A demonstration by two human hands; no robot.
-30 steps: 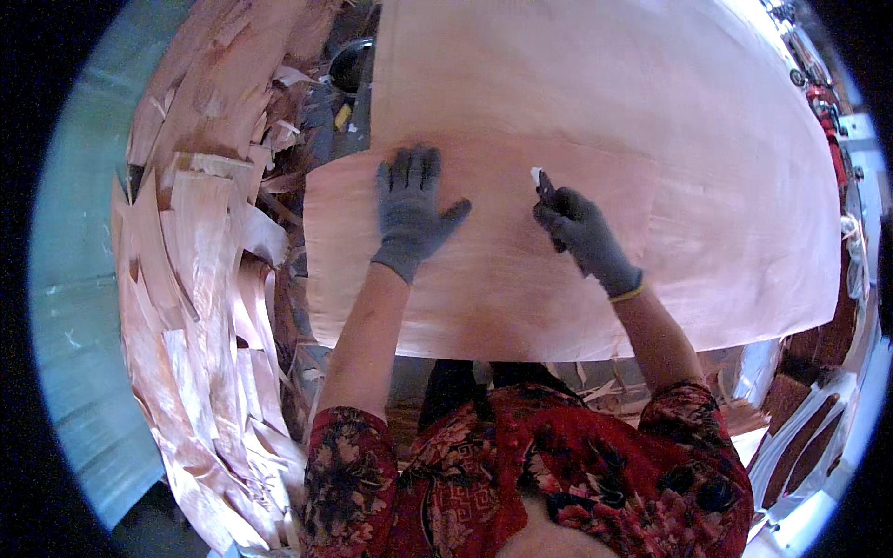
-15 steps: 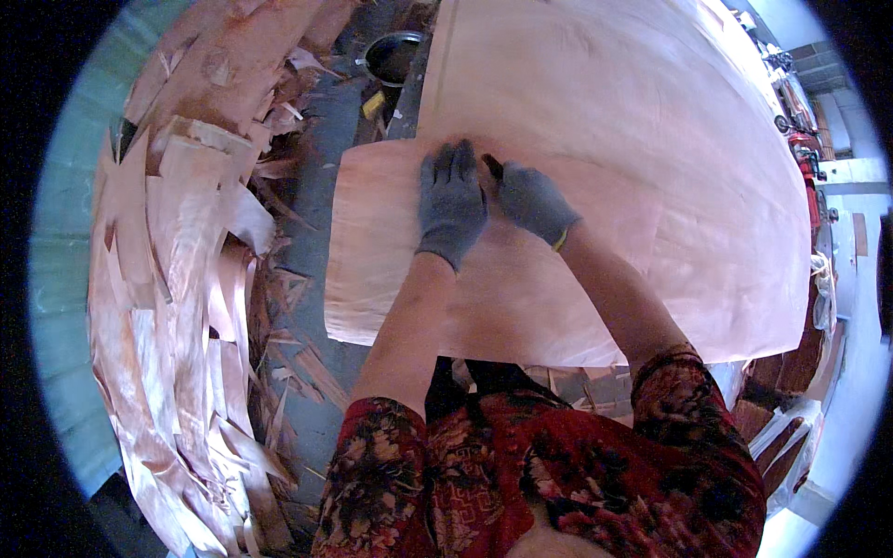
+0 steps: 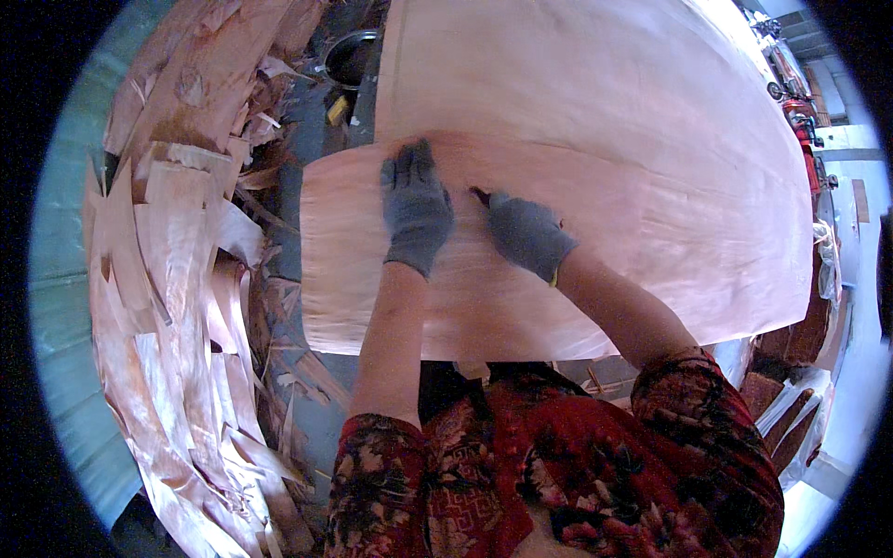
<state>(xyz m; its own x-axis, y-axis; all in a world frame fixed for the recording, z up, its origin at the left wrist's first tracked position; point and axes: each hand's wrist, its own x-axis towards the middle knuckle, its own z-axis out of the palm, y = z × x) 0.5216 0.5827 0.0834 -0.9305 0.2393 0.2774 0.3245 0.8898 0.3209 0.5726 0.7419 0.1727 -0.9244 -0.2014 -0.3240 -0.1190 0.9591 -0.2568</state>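
Note:
In front of me lies a broad sheet of pinkish wood veneer (image 3: 577, 298), its left part sticking out past the larger veneer sheet (image 3: 558, 74) beyond it. My left hand (image 3: 416, 209), in a grey glove, rests flat on the near sheet with fingers pointing away from me. Just right of it, my right hand (image 3: 530, 232), gloved alike, is closed. A small dark tool (image 3: 480, 196) pokes out of its fingers toward the left hand. Most of that tool is hidden in the glove, so its kind is unclear.
Long veneer offcuts (image 3: 177, 242) are heaped along the left side. Behind the near sheet's left corner stand a dark round bowl (image 3: 352, 58) and a small yellow object (image 3: 338, 111). Red equipment (image 3: 802, 126) lines the far right.
The whole view has shifted, so the sheets and bowl appear farther left. My right hand has drawn nearer to me and away from the left hand, which stays flat on the veneer.

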